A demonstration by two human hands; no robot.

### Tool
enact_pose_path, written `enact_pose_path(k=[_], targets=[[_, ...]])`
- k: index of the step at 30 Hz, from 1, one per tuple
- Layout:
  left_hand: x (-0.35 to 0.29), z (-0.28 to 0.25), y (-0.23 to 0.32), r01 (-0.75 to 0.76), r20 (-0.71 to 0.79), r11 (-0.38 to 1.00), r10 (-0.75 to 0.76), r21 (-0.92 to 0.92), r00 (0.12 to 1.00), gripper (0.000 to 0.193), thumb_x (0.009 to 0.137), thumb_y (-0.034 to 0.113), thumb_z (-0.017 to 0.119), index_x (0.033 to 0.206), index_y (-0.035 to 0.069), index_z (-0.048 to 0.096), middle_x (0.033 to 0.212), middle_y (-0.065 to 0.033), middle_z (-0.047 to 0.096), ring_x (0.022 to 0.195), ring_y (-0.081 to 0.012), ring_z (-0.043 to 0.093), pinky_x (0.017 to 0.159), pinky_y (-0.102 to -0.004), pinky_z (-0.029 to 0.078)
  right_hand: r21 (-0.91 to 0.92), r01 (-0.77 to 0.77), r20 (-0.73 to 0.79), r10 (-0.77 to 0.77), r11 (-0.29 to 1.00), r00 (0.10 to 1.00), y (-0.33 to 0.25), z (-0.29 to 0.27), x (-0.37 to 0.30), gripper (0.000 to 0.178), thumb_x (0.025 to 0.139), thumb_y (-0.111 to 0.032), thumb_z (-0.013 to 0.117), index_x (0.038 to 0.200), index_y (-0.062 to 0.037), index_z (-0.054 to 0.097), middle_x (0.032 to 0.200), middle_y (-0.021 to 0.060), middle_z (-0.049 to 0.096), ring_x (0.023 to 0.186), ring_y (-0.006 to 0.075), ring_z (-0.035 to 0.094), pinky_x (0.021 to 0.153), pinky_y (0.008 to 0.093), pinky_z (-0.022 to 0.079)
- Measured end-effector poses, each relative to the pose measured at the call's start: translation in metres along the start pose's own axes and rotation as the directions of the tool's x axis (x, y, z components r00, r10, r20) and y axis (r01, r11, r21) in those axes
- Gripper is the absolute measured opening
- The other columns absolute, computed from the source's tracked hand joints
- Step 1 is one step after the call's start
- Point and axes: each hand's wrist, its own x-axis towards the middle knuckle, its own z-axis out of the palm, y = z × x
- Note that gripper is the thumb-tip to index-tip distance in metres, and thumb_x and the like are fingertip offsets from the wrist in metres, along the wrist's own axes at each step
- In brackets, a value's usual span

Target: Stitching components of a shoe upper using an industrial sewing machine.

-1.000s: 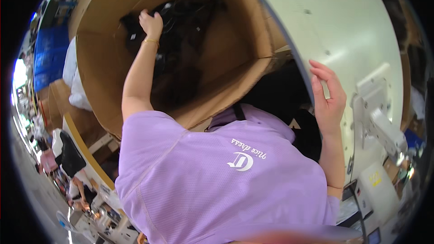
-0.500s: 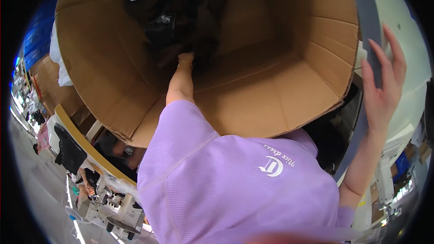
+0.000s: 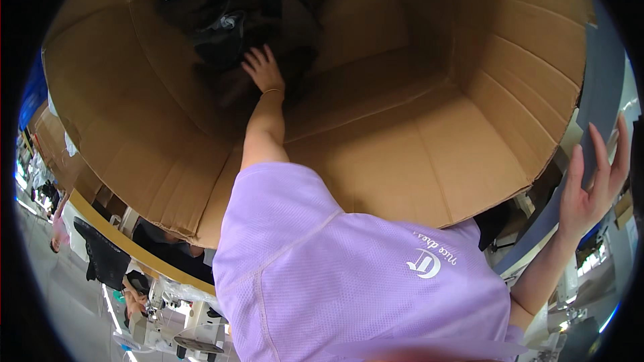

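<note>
head view: inside the cardboard box (image 3: 376, 154), the left hand (image 3: 263, 70), fingers spread, nears black cloth pieces (image 3: 220, 48), seemingly ungripped; right of the box, the right hand (image 3: 590, 206), fingers parted, looks empty.

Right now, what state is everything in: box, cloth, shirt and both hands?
Cardboard box: open.
Black cloth: crumpled, inside the box.
Left hand: open, fingers apart, inside the box; contact unclear.
Right hand: open, fingers apart, outside the box.
Purple shirt: worn.
</note>
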Motion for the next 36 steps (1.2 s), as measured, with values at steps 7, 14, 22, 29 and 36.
enact_pose_path(k=[7, 14, 22, 29, 36], targets=[[0.005, 0.015, -0.015, 0.072, 0.693, 0.917, 0.244, -0.392, 0.678, 0.088, 0.084, 0.015, 0.06, 0.149, 0.031, 0.004, 0.104, -0.0212, 0.062, 0.099, -0.035, 0.063, 0.089, -0.0468, 0.049, -0.039, 0.015, 0.013, -0.014, 0.999, 1.0, 0.005, 0.0, -0.002, 0.028, 0.083, -0.003, 0.064, 0.111, -0.0032, 0.064, 0.134, 0.0167, 0.046, 0.123, 0.0311, 0.047, 0.103, 0.0382, 0.038], [0.018, -0.004, 0.004, 0.172, 0.765, 0.952, 0.087, -0.252, 0.638, 0.094, 0.083, 0.015, 0.063, 0.149, 0.028, -0.001, 0.111, -0.0154, 0.064, 0.1, -0.0264, 0.065, 0.081, -0.0392, 0.054, -0.05, -0.004, 0.004, 0.004, 0.999, 1.0, -0.001, -0.003, 0.004, 0.029, 0.08, -0.002, 0.065, 0.11, -0.0026, 0.064, 0.133, 0.0157, 0.048, 0.123, 0.0306, 0.046, 0.103, 0.0376, 0.036], [0.056, -0.098, -0.06, 0.266, 0.671, 0.796, 0.222, -0.544, 0.708, 0.102, 0.064, 0.015, 0.08, 0.145, -0.001, 0.02, 0.122, -0.0193, 0.058, 0.113, -0.0275, 0.058, 0.096, -0.0343, 0.046, -0.005, 0.035, -0.071, -0.035, 0.999, 0.997, -0.003, -0.011, 0.008, 0.036, 0.074, 0.0, 0.067, 0.11, -0.0027, 0.061, 0.131, 0.0134, 0.05, 0.119, 0.0287, 0.048, 0.096, 0.037, 0.039], [0.077, -0.361, -0.178, 0.196, 0.21, 0.079, 0.276, -0.977, 0.938, 0.052, 0.066, 0.005, 0.076, 0.116, 0.013, 0.066, 0.068, 0.0076, 0.048, 0.057, -0.0047, 0.042, 0.053, -0.0211, 0.036, 0.091, 0.101, -0.173, -0.084, 0.991, 0.981, -0.005, -0.026, -0.005, 0.04, 0.085, -0.012, 0.062, 0.123, -0.0045, 0.052, 0.132, 0.0136, 0.05, 0.121, 0.0288, 0.048, 0.1, 0.0392, 0.038], [0.021, -0.653, -0.176, -0.695, -0.712, 0.175, -0.055, -0.697, 0.7, 0.042, 0.073, 0.014, 0.069, 0.114, 0.005, 0.065, 0.101, -0.008, 0.067, 0.087, -0.0144, 0.062, 0.078, -0.0268, 0.048, 0.766, -0.118, -0.137, 0.339, 0.632, 0.931, -0.001, -0.043, -0.036, 0.018, 0.08, -0.007, 0.063, 0.096, 0.0003, 0.06, 0.122, 0.0183, 0.055, 0.112, 0.0308, 0.053, 0.097, 0.0378, 0.04]])
